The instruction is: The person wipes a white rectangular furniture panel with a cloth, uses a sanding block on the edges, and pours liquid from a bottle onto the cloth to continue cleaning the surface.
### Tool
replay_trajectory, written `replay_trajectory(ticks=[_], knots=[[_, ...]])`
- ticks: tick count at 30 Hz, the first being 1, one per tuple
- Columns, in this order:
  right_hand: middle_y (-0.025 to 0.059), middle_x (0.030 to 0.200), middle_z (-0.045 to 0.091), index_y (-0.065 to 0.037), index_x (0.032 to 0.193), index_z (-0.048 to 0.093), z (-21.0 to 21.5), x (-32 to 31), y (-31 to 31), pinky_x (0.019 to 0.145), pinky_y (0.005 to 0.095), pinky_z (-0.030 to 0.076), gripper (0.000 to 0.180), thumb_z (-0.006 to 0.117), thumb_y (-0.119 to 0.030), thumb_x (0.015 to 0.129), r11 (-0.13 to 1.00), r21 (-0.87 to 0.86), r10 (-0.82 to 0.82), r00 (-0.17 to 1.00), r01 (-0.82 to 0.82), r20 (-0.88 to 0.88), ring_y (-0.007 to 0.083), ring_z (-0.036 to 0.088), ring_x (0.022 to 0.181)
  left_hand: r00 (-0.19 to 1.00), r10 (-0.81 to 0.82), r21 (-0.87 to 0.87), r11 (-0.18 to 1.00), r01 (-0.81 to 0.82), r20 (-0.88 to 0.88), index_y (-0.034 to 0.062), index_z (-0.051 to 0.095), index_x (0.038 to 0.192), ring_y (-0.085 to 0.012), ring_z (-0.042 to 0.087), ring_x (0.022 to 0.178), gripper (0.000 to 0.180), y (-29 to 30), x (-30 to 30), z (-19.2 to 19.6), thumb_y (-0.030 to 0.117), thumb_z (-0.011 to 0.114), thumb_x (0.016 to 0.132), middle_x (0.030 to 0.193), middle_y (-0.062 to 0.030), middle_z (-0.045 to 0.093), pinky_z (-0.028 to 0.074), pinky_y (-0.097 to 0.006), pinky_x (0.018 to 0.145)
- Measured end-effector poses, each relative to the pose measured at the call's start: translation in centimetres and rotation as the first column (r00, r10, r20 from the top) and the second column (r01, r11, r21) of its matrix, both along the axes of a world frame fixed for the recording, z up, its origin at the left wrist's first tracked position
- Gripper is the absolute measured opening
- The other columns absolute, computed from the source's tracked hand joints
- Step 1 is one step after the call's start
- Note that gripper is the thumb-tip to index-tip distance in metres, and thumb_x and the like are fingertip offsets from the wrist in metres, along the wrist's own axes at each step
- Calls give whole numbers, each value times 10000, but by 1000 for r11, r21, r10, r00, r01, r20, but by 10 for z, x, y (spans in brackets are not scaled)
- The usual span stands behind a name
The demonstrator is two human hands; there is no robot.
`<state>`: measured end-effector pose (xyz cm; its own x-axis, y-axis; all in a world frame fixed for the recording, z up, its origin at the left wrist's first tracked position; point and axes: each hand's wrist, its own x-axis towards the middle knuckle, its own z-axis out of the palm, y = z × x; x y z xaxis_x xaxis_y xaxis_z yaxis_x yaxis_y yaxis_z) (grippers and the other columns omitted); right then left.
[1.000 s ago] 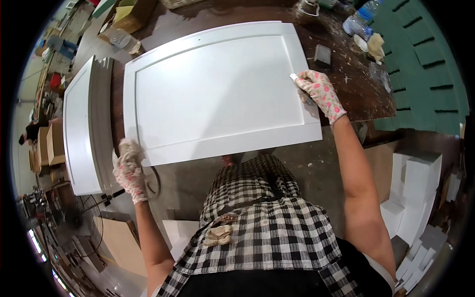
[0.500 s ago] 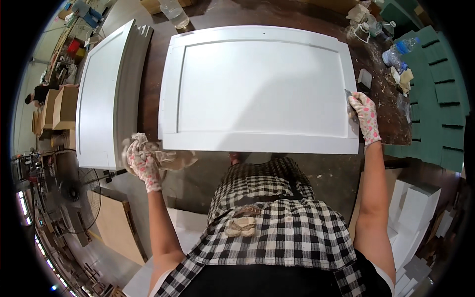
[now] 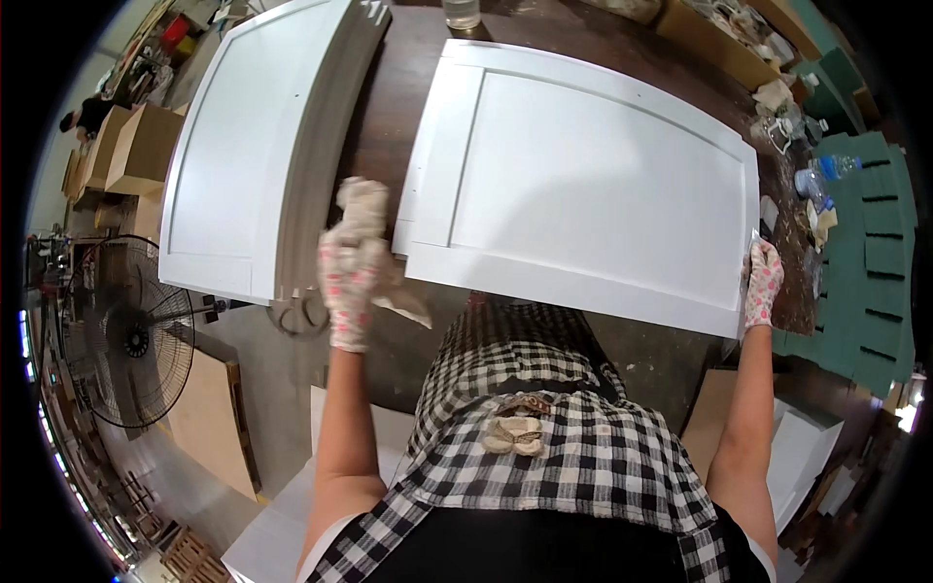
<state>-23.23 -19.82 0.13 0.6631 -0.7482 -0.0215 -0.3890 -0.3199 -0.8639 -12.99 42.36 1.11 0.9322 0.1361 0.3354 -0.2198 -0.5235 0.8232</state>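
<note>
A white cabinet door (image 3: pixel 593 180) with a recessed middle lies on the dark brown table, and another white edge shows beneath its left side. My left hand (image 3: pixel 348 287), in a floral glove, is closed round a crumpled beige rag (image 3: pixel 363 206). It is smeared by motion, between the door and a stack of white doors (image 3: pixel 238 146) at the left. My right hand (image 3: pixel 765 277), gloved alike, is at the door's right edge. Its fingers are closed on a small scraper (image 3: pixel 755 236), of which only the thin, shiny tip shows clearly.
Plastic bottles (image 3: pixel 838 167) and a cardboard box (image 3: pixel 714 44) of odds and ends are at the far right, beside green slotted pieces (image 3: pixel 880 257). A clear container (image 3: pixel 462 14) stands at the far edge. A fan (image 3: pixel 136 335) is at left; a person (image 3: pixel 89 117) is beyond.
The view has swung, shifting the doors rightward. My left hand has moved up with the rag, toward the gap between the doors. My right hand is now lower along the door's right edge.
</note>
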Motion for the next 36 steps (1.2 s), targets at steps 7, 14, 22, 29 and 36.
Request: replay_trajectory(ticks=[7, 14, 22, 29, 36], knots=[[-11, 879, 622, -17, 1066, 655, -5, 1, -9, 678, 230, 448, 202, 598, -165, 941, 982, -186, 22, 1000, -22, -1, 71, 540, 756, 970, 146, -187, 965, -184, -196, 28, 607, 1037, -83, 551, 797, 188, 33, 7, -11, 80, 683, 873, 900, 5, 596, 483, -238, 727], [24, 913, 651, -12, 1072, 643, -6, -2, -27, 726, 266, 480, 193, 601, -133, 928, 986, -159, -55, 996, 42, -74, 107, 574, 793, 982, -167, 523, 831, 190, -90, 50, 627, 1051, -259, 597, 914, 353, -54, 8, 18, 165, 761, 746, 970, -76, 623, 482, -363, 828], [23, 939, 660, -3, 1077, 639, -5, 0, -26, 763, 256, 472, 202, 614, -132, 923, 988, -54, -146, 988, 143, -55, 101, 577, 830, 985, -22, 82, 996, 36, -172, 43, 641, 1020, -196, 615, 873, 250, -50, 58, 35, 62, 715, 782, 977, -65, 630, 502, -309, 791], [18, 946, 654, -2, 1104, 632, -4, -7, -43, 710, 240, 472, 218, 592, -118, 923, 979, -122, -159, 987, 162, 38, 83, 566, 783, 975, -220, 394, 895, 208, -17, 54, 653, 982, -273, 621, 874, 232, -123, 89, 66, -14, 647, 761, 977, -106, 628, 501, -365, 780], [-2, 963, 628, -9, 1116, 617, -5, -11, -46, 732, 218, 454, 208, 589, -105, 934, 977, -26, -211, 978, 211, 10, 69, 540, 808, 959, -278, 454, 849, 269, -47, 58, 654, 988, -293, 616, 915, 234, -156, 141, 68, 4, 643, 760, 1025, -104, 631, 500, -367, 811]])
